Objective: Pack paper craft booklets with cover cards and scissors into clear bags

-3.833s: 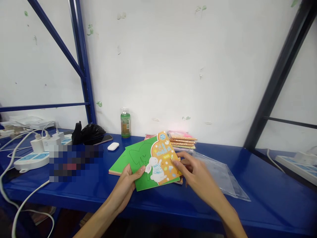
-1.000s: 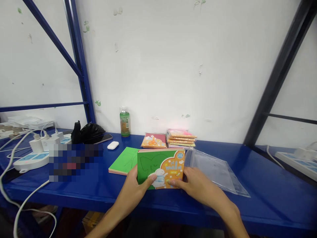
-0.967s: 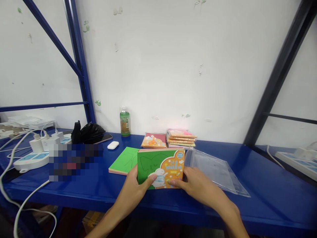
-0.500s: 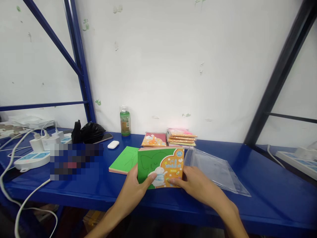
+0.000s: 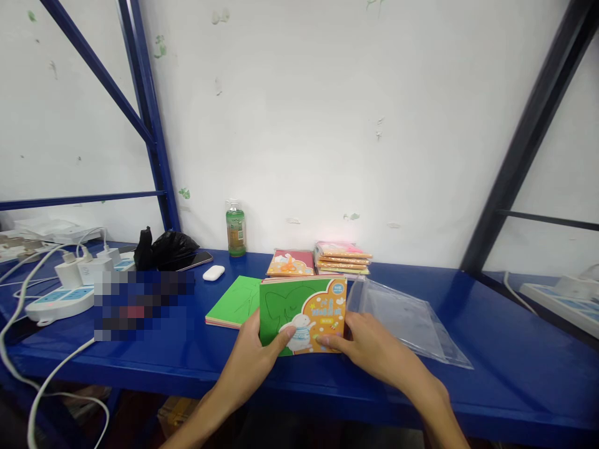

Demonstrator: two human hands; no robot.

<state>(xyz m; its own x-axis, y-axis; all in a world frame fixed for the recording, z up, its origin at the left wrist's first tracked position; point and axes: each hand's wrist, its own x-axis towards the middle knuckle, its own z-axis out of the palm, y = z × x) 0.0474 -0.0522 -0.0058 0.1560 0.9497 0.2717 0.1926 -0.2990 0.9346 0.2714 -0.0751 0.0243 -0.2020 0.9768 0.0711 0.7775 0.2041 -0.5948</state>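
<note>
Both of my hands hold a stack of coloured paper sheets [image 5: 285,299] upright over the table's front part. Its front shows green paper with dark line drawing and an orange printed section with a white cartoon animal. My left hand [image 5: 257,346] grips the lower left side, thumb across the front. My right hand [image 5: 367,340] grips the lower right edge, its thumb also on the front. The fingers behind the stack are hidden. Left of it lies another stack of green-topped paper [image 5: 234,299]. A clear plastic sleeve [image 5: 407,321] lies flat beyond my right hand.
At the back are a red-and-orange pack [image 5: 292,263] and a pile of wrapped packs [image 5: 344,257]. A green bottle [image 5: 236,231], white earbud case [image 5: 214,273], phone [image 5: 199,259], black plastic bag [image 5: 173,249] and power strip [image 5: 60,304] stand leftward on the blue table [image 5: 505,349].
Almost nothing differs. Both hands keep the same grip on the paper stack, and the view has shifted very slightly.
</note>
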